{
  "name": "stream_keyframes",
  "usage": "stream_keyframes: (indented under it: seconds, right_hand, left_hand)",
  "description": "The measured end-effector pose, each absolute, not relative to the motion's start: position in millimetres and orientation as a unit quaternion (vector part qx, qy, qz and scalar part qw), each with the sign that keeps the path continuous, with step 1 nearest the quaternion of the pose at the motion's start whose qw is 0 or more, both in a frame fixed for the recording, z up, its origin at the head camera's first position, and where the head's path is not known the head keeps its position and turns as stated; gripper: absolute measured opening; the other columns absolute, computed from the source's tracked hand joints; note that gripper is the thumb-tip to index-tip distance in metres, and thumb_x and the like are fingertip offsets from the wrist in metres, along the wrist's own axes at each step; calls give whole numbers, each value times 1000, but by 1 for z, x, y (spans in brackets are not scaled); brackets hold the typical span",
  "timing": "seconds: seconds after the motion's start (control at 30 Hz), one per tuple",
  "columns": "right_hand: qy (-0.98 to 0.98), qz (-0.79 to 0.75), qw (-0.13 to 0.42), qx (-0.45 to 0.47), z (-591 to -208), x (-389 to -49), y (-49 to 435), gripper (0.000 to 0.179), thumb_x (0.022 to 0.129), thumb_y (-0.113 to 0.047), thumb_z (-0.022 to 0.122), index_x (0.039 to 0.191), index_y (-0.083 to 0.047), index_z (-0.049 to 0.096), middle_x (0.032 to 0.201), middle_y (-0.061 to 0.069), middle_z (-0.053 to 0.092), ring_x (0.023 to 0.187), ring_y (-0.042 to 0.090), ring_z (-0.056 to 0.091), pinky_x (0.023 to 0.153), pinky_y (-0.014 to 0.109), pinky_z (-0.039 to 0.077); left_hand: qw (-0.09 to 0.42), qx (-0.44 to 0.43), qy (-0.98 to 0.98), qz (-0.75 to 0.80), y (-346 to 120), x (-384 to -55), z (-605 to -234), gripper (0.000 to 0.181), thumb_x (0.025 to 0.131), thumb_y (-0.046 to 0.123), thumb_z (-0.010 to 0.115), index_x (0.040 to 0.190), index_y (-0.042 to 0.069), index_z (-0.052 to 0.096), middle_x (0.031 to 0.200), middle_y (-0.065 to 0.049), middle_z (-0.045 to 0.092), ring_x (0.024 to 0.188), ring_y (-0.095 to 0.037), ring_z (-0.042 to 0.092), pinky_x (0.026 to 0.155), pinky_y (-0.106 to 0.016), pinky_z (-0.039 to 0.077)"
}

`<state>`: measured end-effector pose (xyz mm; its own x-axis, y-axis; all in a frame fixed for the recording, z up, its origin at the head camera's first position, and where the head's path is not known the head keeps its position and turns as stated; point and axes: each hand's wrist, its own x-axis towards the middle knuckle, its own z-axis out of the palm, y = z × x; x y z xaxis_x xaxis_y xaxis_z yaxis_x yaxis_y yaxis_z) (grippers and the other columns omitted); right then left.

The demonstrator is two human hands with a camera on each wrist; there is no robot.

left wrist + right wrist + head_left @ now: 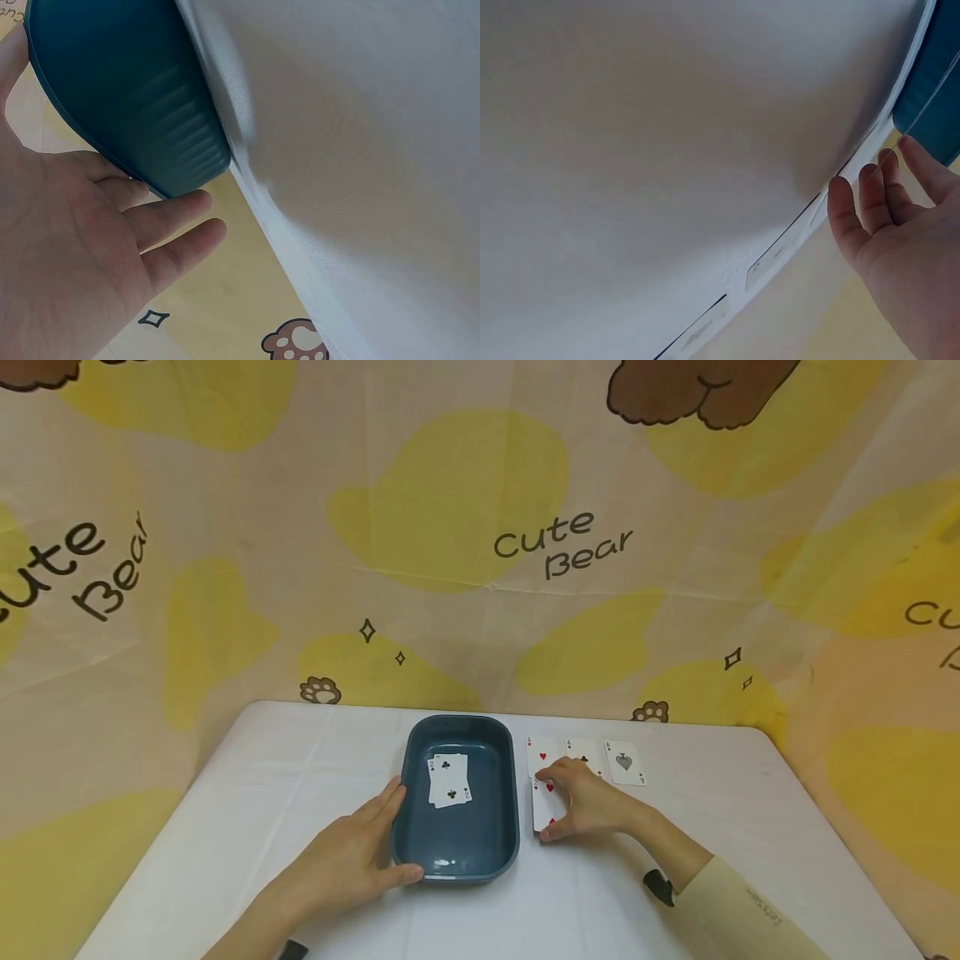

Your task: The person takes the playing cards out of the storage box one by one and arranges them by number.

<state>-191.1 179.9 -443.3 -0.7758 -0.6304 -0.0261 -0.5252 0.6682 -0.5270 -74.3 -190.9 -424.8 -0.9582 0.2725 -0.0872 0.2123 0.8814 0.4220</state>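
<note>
A dark blue-green rectangular tray (457, 853) sits on the white table, holding a small stack of playing cards (450, 779) with a two of clubs on top. Against the tray's left side rests my left hand (345, 856), its thumb at the near corner of the rim. The left wrist view shows relaxed, spread fingers along the tray's outer wall (150, 112). Right of the tray, my right hand (592, 802) pinches a two of hearts card (546, 810) by its far and near edges. In the right wrist view that card (934, 94) appears edge-on between thumb and fingers.
Behind my right hand an ace of hearts (542, 750), an ace of clubs (581, 747) and an ace of spades (625, 763) lie in a row, the first two partly covered. A patterned cloth backdrop (480, 610) rises behind the table (322, 777).
</note>
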Motion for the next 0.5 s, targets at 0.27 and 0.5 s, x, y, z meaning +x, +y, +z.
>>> stream_keyframes:
  seconds: [0.27, 0.5]
  right_hand:
    - [910, -243, 111, -316, -447, -190, 178, 84, 68, -38, 98, 137, -4, 63, 124, 6, 59, 116, 25, 51, 101, 49, 48]
    - [911, -236, 122, -315, -448, -191, 177, 84, 68, -36, 98, 137, -3, 64, 126, 9, 60, 117, 27, 51, 102, 51, 50]
  left_hand:
    - [69, 127, 967, 209, -191, -73, -425, 116, 81, 73, 75, 166, 8, 29, 172, -6, 27, 150, -33, 42, 111, -61, 45]
    - [73, 125, 968, 208, -190, -73, -423, 116, 81, 73, 75, 166, 8, 29, 172, -6, 26, 150, -33, 42, 111, -61, 45]
